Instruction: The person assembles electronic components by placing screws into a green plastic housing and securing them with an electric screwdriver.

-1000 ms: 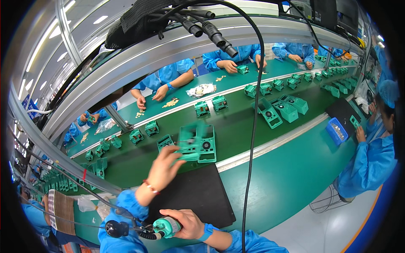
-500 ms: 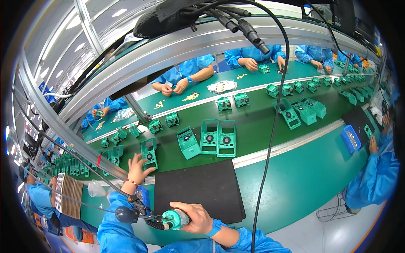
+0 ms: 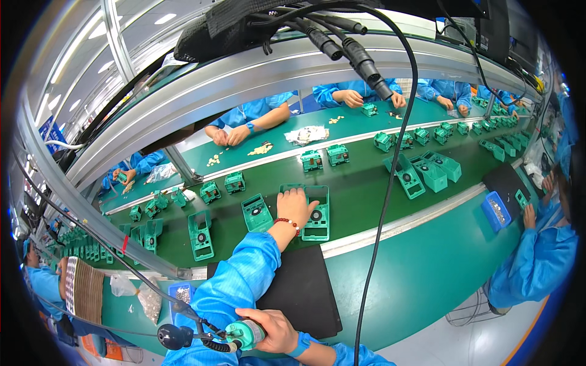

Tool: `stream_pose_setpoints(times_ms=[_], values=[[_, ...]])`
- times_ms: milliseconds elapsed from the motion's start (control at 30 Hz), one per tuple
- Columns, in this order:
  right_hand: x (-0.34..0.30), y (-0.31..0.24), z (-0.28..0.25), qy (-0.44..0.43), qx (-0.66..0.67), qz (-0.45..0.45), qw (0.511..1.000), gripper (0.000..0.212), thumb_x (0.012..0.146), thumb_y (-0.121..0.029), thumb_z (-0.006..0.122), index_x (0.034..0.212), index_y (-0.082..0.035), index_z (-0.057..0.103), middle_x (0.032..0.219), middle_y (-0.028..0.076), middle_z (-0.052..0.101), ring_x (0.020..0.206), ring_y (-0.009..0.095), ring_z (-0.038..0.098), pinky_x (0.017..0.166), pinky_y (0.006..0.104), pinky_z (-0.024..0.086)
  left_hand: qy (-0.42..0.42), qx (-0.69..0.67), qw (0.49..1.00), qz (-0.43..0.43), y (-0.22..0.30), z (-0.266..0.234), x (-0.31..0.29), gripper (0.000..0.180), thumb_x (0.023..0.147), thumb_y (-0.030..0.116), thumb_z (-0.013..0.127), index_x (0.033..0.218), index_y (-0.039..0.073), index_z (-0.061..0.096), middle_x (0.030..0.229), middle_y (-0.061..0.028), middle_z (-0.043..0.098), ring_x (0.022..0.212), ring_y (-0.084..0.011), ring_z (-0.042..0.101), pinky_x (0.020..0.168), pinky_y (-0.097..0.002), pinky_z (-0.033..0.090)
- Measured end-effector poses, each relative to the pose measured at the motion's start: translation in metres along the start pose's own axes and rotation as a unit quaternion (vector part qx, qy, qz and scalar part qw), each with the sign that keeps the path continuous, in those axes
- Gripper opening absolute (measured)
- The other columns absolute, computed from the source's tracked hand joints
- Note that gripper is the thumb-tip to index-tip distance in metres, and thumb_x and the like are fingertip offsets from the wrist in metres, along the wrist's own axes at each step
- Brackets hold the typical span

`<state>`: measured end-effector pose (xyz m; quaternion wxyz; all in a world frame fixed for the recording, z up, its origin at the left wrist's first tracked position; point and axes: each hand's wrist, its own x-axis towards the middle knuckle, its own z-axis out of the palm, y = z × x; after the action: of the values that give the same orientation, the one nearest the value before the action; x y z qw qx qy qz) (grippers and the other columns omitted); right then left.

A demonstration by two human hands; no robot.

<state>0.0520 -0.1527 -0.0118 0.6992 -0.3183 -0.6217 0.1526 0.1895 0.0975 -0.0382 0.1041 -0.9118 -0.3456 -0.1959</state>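
Observation:
My left hand point(image 3: 293, 210) reaches over the conveyor onto a green plastic housing point(image 3: 292, 188), one of a side-by-side pair. Its fingers bend over the housing, their tips hidden, and the thumb lies toward the neighbouring housing point(image 3: 317, 213). Low in front of me, my right hand point(image 3: 276, 332) is wrapped round a green electric screwdriver point(image 3: 244, 333) with a black coiled cable; its tip is out of sight. Beneath my left forearm lies a black mat point(image 3: 305, 287). Other open housings, each with a round dark part, stand left point(image 3: 200, 235) and close by point(image 3: 256, 212).
A blue bin point(image 3: 182, 294) of small metal parts and plastic bags point(image 3: 148, 302) are left of the mat. A black cable point(image 3: 381, 244) hangs across the view. Co-workers sit across the conveyor point(image 3: 360, 177) and at the right point(image 3: 531, 262). A metal frame point(image 3: 244, 85) spans overhead.
My left hand has moved right, from beside the left housing to the middle pair. The right hand still holds the screwdriver low in front of me. The whole view has shifted a little.

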Motion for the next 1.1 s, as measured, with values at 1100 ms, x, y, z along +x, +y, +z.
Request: stream_pose_setpoints(times_ms=[1100], values=[[-0.113,-0.064,0.078,0.058,0.1,0.117,0.986,0.069,0.081,-0.027,0.084,0.129,0.007,0.049,0.082,0.004,0.062,0.067,0.011,0.057,0.068,0.0281,0.051,-0.14,-0.178,0.923,0.31,-0.133,-0.276,-0.41,0.031,0.088,0.014,0.06,0.118,0.005,0.06,0.123,-0.0191,0.058,0.109,-0.0376,0.061,0.088,-0.0452,0.053]])
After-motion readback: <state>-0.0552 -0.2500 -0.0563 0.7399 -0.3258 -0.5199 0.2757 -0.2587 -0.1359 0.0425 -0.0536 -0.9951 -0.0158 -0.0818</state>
